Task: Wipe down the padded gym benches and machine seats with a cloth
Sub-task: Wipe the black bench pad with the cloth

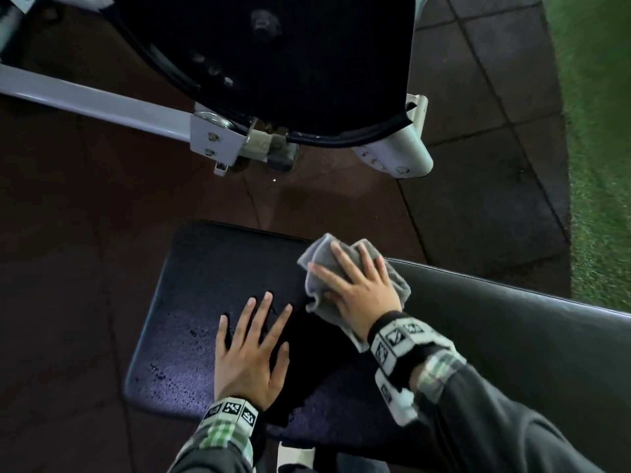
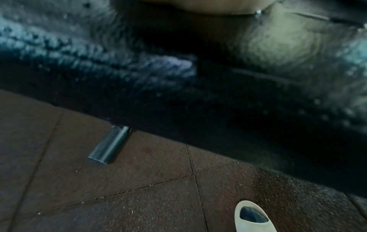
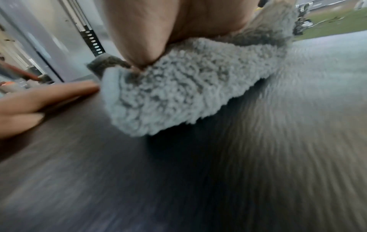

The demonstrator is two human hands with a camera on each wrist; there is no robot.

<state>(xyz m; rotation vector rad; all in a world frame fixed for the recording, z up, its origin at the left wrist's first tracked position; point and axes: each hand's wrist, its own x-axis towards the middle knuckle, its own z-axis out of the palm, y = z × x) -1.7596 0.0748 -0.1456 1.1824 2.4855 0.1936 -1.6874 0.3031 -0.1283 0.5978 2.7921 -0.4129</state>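
A black padded seat (image 1: 205, 302), speckled with droplets, lies below me in the head view. My left hand (image 1: 251, 349) rests flat on it with straight, spread fingers. My right hand (image 1: 358, 288) presses a crumpled grey cloth (image 1: 319, 257) onto the seat's right edge, fingers straight, where a second dark pad (image 1: 512, 336) adjoins. In the right wrist view the fluffy cloth (image 3: 178, 94) sits under my palm (image 3: 158, 23) on the blurred pad (image 3: 198, 172), with my left hand's fingers (image 3: 39, 100) beside it. The left wrist view shows the wet pad surface (image 2: 139, 70) close up.
Ahead stands another large black pad (image 1: 273, 63) on a white steel frame (image 1: 102, 104). The floor is dark rubber tiles (image 1: 478, 165), with green turf (image 1: 597, 131) at the right. A bench foot (image 2: 109, 146) and a white shoe (image 2: 252, 219) show on the floor.
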